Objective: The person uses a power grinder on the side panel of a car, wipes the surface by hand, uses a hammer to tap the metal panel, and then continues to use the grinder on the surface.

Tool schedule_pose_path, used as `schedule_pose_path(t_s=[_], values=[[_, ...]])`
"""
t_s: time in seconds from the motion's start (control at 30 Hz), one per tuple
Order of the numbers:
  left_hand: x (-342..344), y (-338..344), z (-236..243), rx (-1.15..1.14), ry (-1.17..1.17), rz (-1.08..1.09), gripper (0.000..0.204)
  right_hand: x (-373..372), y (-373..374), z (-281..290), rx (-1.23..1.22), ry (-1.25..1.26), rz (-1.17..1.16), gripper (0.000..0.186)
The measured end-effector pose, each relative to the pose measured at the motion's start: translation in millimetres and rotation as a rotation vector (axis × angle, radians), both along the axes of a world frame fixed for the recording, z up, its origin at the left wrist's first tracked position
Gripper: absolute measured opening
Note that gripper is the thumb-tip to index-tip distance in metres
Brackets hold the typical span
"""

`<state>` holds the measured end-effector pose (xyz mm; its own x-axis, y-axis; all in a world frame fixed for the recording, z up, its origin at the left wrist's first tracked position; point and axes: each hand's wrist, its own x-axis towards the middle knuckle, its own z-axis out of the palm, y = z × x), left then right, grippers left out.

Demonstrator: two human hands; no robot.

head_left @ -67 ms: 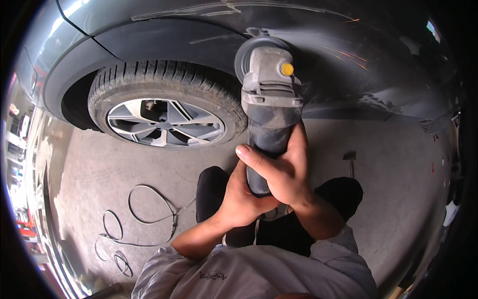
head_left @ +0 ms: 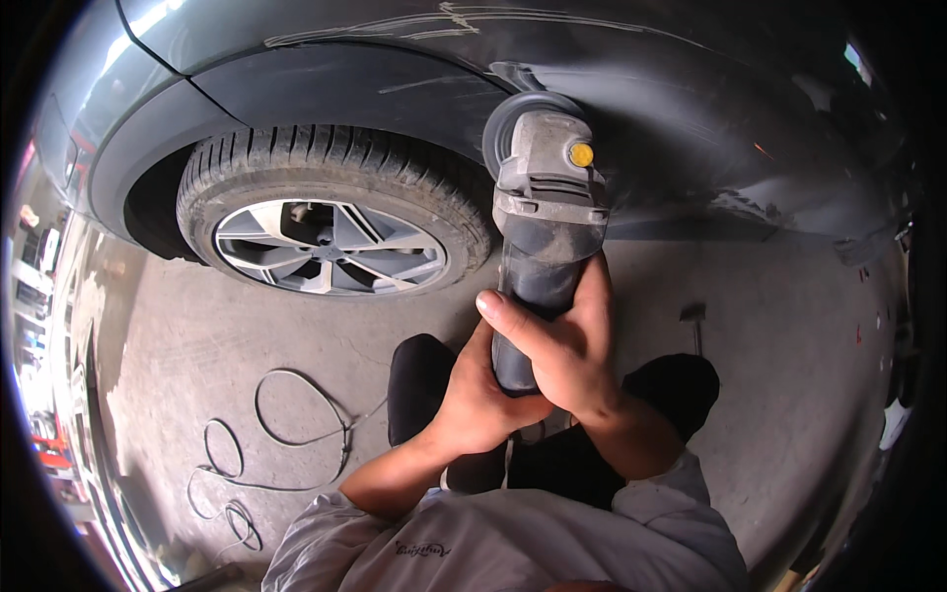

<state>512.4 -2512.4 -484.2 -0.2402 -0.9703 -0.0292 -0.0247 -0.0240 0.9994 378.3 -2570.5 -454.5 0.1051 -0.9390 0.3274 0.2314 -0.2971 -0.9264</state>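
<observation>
Both of my hands are closed round an angle grinder (head_left: pixel 548 222) with a grey metal head, a yellow button and a dark body. My left hand (head_left: pixel 480 400) wraps the rear end of the body from the left and below. Higher up, my right hand (head_left: pixel 572 350) grips from the right, its thumb laid across the top. The round disc (head_left: pixel 505 133) is at the lower edge of the dark grey car panel (head_left: pixel 681 109), just right of the wheel arch; whether it touches is hidden by the grinder head. Scratches and a dull, scraped patch mark the panel.
A car wheel (head_left: pixel 330 247) with a silver and black rim stands to the left of the grinder. A cable (head_left: pixel 281 434) lies in loops on the concrete floor (head_left: pixel 197 345). Some small tool with a thin handle (head_left: pixel 694 316) lies right of my knees.
The grinder has shifted slightly right and toward me, its head now a little lower in view. Several orange sparks over the panel have dwindled to a single streak.
</observation>
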Motion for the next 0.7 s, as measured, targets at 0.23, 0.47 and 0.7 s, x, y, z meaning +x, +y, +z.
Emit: schedule_pose_path(t_s=[0.23, 0.47, 0.7], values=[[1.0, -4.0, 9.2, 0.005, -0.061, 0.028, 0.088, -1.1, -3.1, -0.5, 0.018, 0.000, 0.015, 0.067], [-2.3, -5.0, 12.5, 0.004, -0.017, 0.062, 0.085, 1.5, -8.0, -0.3, -0.092, 0.043, -0.066, 0.070], [-3.7, -10.1, 9.6, -0.042, -0.013, 0.071, 0.080, 3.3, -10.0, -5.0, -0.137, 0.026, -0.050, 0.072]])
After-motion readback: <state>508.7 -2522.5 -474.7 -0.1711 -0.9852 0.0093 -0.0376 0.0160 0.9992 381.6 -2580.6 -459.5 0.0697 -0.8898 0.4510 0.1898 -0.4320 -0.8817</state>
